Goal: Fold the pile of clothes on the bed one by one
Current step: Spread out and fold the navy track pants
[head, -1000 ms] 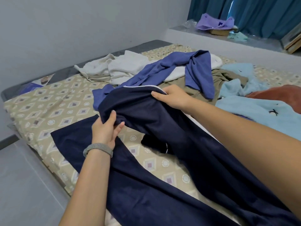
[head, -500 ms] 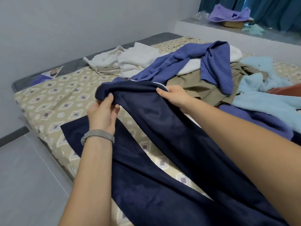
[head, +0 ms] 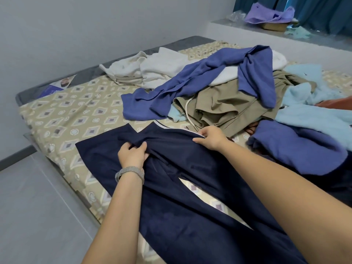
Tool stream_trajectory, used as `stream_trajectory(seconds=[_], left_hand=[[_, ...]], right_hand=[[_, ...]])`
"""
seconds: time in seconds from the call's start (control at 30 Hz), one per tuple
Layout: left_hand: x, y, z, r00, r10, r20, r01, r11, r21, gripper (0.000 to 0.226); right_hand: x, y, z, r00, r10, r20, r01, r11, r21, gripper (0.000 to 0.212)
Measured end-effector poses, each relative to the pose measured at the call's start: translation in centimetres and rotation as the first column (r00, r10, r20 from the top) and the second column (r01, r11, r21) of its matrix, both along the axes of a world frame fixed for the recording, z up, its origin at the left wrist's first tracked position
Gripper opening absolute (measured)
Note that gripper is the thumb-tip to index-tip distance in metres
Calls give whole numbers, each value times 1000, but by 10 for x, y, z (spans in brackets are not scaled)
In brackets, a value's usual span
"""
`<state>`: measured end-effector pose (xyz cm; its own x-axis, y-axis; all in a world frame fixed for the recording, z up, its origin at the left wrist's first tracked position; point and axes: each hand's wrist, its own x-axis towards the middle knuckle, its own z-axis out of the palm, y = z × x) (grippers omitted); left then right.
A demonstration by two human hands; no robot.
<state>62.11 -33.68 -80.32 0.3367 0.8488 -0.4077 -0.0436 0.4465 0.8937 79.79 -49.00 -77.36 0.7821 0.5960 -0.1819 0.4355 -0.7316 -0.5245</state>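
On the head view, the navy trousers [head: 190, 197] lie spread along the bed's near edge, their legs cut off by the frame's bottom. The left hand [head: 132, 156] bunches a fold of their fabric in curled fingers; the right hand [head: 211, 139] pinches the waistband edge. Behind lies the clothes pile [head: 219, 92] on the patterned bedsheet [head: 66, 115]; print on a paper [head: 62, 83] at the far corner is illegible.

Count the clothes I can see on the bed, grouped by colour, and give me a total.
Navy: 1, the trousers held by the left hand and right hand
Medium blue: 2
White or cream: 2
Khaki: 1
Light blue: 1
Rust: 1
Total: 8, though pieces overlap.
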Motion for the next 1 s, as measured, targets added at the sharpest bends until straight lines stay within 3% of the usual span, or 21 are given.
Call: stream_trajectory(seconds=[0.07,0.13,0.23,0.33,0.37,0.43,0.53,0.63,0.83,1.0], left_hand=[[-1,4,-2,992,108,59,-105,993,-62,33],[-3,8,-6,996,87,-18,-87,996,-23,43],[-8,-9,4,945,-102,-310,162,971,173,50],[-19,-44,22,862,-105,-495,313,879,358,70],[-24,-57,28,850,-89,-519,353,828,435,71],[-33,-80,36,835,-120,-537,452,707,544,60],[-46,-114,45,777,-254,-577,610,533,587,33],[-60,-156,48,723,-361,-589,690,346,635,17],[-87,-241,30,536,-491,-686,780,-23,625,18],[-109,-303,18,414,-499,-761,787,-223,575,25]], right_hand=[[-3,-6,-5,983,-180,35,176,980,93,15],[-11,-13,-9,957,-275,90,264,958,114,20],[-30,-31,-11,968,-130,216,107,988,113,38],[-50,-58,-6,955,-33,296,-7,991,135,53],[-57,-69,-2,960,-70,269,11,976,216,51],[-70,-92,12,964,-257,60,208,880,426,42],[-83,-144,28,864,-464,-194,492,699,520,31],[-102,-210,34,813,-537,-226,579,697,423,22],[-175,-345,23,873,-469,-136,474,881,2,25],[-230,-431,17,851,-524,-26,517,846,-133,27]])
